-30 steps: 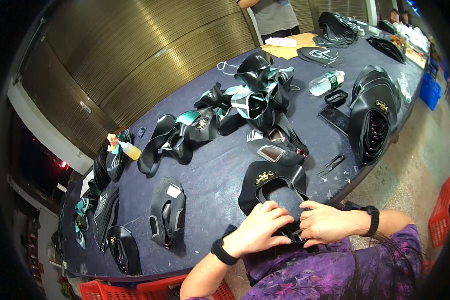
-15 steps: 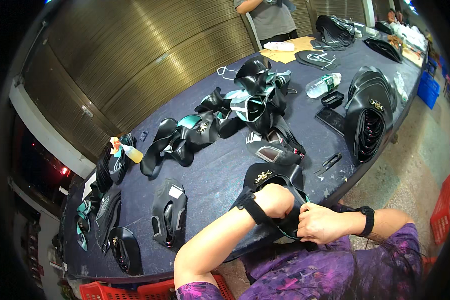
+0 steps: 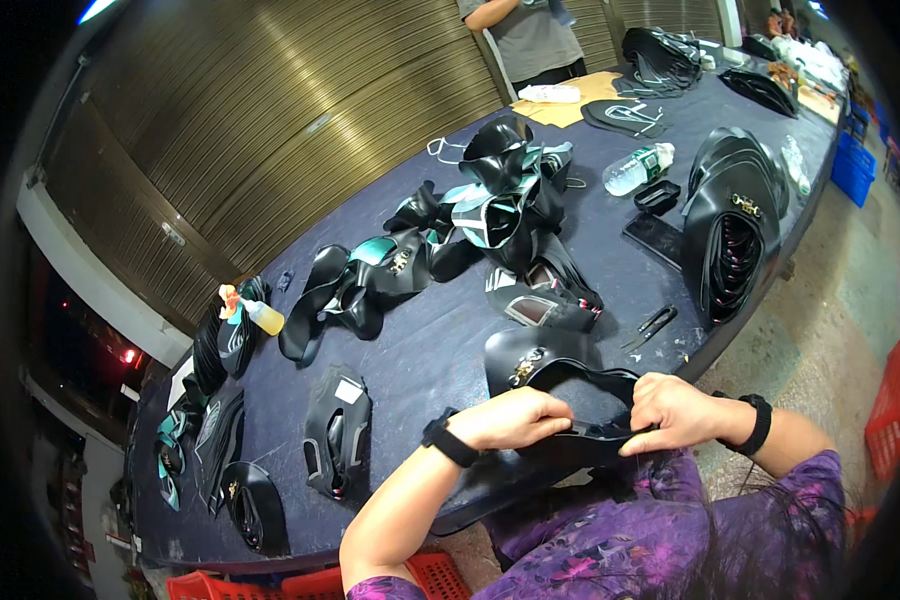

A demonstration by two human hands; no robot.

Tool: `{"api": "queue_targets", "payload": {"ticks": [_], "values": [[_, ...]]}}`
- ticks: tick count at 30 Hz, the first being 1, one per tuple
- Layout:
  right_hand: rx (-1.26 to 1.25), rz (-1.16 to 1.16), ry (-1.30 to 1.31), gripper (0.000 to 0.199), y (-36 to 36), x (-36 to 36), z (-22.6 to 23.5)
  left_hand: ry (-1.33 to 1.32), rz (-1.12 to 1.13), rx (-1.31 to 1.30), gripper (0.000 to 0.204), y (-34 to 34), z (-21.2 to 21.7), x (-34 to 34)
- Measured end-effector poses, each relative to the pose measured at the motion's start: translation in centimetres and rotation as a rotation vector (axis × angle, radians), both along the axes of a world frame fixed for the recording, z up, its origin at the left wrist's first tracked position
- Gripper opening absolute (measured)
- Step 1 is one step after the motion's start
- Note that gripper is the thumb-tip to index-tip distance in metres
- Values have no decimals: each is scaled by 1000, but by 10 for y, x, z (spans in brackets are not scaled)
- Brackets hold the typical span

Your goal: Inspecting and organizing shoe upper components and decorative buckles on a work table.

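Observation:
A black shoe upper piece (image 3: 545,365) with a small gold ornament lies at the near edge of the dark blue table (image 3: 440,345). My left hand (image 3: 515,418) grips its near rim on the left. My right hand (image 3: 673,410) grips the same rim on the right, thumb and fingers pinched over the edge. Both wrists carry black bands. The piece's opening is stretched between the two hands.
A pile of black and teal upper pieces (image 3: 490,215) lies mid-table, a stack of black pieces (image 3: 730,230) at right, small black snips (image 3: 650,325) near my right hand. A plastic bottle (image 3: 638,170), a yellow glue bottle (image 3: 255,312) and another person (image 3: 530,35) stand farther off.
My left arm has drawn back down from across the piece, and the hand now grips its near rim. The right hand has kept its hold on the right side.

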State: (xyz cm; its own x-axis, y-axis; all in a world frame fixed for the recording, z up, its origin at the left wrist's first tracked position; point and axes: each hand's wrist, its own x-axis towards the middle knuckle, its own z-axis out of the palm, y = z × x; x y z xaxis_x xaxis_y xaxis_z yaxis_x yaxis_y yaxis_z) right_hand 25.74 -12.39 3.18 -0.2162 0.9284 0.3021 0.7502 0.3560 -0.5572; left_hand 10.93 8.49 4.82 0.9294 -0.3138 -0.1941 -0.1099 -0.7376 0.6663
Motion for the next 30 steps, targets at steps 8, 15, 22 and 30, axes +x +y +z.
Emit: {"api": "queue_targets", "payload": {"ticks": [8,15,22,30], "values": [[23,-209,123,26,-12,-10,-1,-14,22,-66,28,-6,8,-12],[-324,-160,84,19,-15,-3,15,-317,86,156,18,-29,6,-13],[-183,-178,3,25,21,-25,-6,-460,68,426,28,-50,8,-17],[-99,-175,174,35,3,-33,-28,-129,1126,-1232,64,-46,-63,-77]]}}
